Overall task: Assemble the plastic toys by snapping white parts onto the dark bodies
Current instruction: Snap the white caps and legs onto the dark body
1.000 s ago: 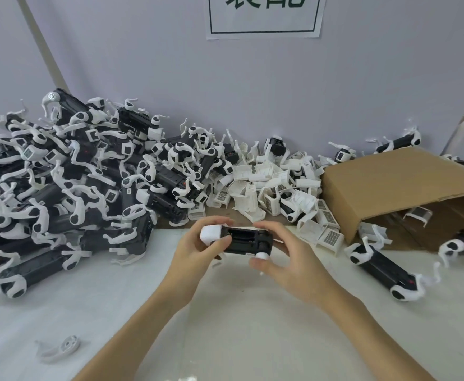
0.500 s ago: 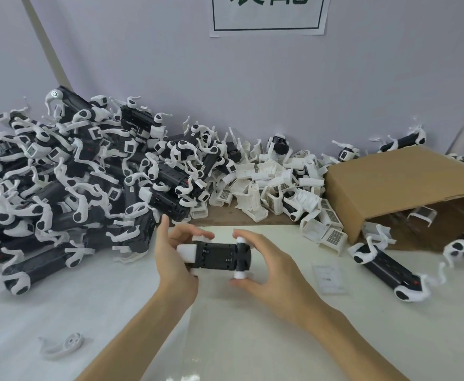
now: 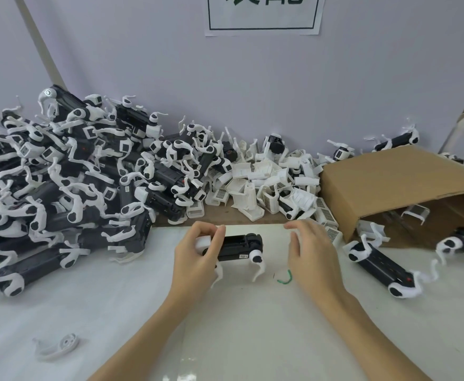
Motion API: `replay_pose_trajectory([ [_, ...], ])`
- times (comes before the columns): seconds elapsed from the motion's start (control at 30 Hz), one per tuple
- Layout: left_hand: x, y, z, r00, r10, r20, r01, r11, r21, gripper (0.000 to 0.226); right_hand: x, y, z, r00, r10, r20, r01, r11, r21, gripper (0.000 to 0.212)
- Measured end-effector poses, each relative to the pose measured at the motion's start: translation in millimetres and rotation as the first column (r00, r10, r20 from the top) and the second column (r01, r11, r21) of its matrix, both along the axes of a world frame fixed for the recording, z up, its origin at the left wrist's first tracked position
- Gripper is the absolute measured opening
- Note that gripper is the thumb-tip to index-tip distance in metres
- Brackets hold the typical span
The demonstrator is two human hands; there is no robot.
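A dark toy body point(image 3: 239, 247) with white legs is held level just above the white table, at the centre of the view. My left hand point(image 3: 197, 257) grips its left end, fingers curled round the white part there. My right hand point(image 3: 310, 254) hovers to the right of the toy, apart from it, fingers loosely bent and holding nothing. Behind them, loose white parts point(image 3: 269, 185) lie in a heap against the wall.
A big pile of dark-and-white toys point(image 3: 60, 182) fills the left. A tipped cardboard box point(image 3: 395, 185) lies at the right, with a toy point(image 3: 381, 266) in front of it. A single white part point(image 3: 57, 346) lies near left; a green scrap point(image 3: 285, 279) sits under my right hand.
My right hand has let go of the toy's right end and drawn away to the right. The left hand keeps hold and has turned the toy so its white legs hang down.
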State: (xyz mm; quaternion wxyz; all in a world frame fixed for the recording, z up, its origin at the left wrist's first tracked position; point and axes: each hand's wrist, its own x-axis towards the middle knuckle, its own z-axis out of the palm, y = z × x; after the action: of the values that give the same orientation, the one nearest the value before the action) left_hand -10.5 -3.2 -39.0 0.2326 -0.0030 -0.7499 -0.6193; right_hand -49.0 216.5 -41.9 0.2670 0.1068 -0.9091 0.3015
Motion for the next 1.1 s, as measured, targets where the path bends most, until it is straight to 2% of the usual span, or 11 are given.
replay_pose_trajectory([
  [0.1, 1, 0, 0, 0.999, -0.030, 0.020, 0.030, 1.000, -0.002, 0.023, -8, 13, -2, 0.983, -0.171, 0.066, 0.145, 0.944, 0.295, 0.025],
  [0.17, 0, -1, 0, 1.000, -0.021, 0.011, 0.021, 1.000, -0.006, 0.024, -10, 17, -3, 0.976, -0.177, 0.130, 0.115, 0.917, 0.381, 0.025],
  [0.27, 0, -2, 0, 0.999, -0.028, 0.028, 0.027, 0.999, 0.021, 0.026, -10, 15, 0, 0.989, 0.083, 0.126, -0.114, 0.957, 0.268, 0.012],
  [0.37, 1, -2, 0, 0.999, -0.039, 0.034, 0.038, 0.999, 0.025, 0.027, -7, 7, -4, 0.955, 0.265, 0.131, -0.286, 0.941, 0.182, 0.013],
  [0.5, 2, -4, -1, 0.999, -0.042, 0.029, 0.041, 0.999, 0.016, 0.026, -6, 5, 0, 0.969, 0.248, 0.025, -0.246, 0.968, -0.050, 0.032],
  [0.57, 1, -4, -1, 0.998, -0.045, 0.038, 0.044, 0.999, 0.028, 0.027, -7, 11, 5, 0.970, 0.244, 0.020, -0.243, 0.970, -0.020, 0.053],
  [0.63, 0, -4, -2, 0.998, -0.047, 0.046, 0.046, 0.998, 0.033, 0.027, -9, 17, 4, 0.934, 0.327, 0.141, -0.341, 0.936, 0.090, 0.075],
  [0.7, -1, -5, -2, 0.997, -0.061, 0.047, 0.059, 0.997, 0.049, 0.026, -11, 18, -3, 0.901, 0.357, 0.244, -0.406, 0.894, 0.191, 0.072],
  [0.77, -1, -6, -3, 0.996, -0.072, 0.048, 0.069, 0.996, 0.050, 0.026, -14, 17, -10, 0.908, 0.341, 0.242, -0.391, 0.898, 0.200, 0.057],
  [0.97, -1, -6, -4, 0.997, -0.070, 0.045, 0.069, 0.997, 0.040, 0.025, -14, 10, -9, 0.949, 0.241, 0.203, -0.234, 0.971, -0.056, 0.035],
  [1.1, 0, -5, -3, 0.996, -0.073, 0.045, 0.072, 0.997, 0.029, 0.025, -14, 5, -5, 0.907, 0.354, 0.227, -0.241, 0.880, -0.409, 0.027],
])
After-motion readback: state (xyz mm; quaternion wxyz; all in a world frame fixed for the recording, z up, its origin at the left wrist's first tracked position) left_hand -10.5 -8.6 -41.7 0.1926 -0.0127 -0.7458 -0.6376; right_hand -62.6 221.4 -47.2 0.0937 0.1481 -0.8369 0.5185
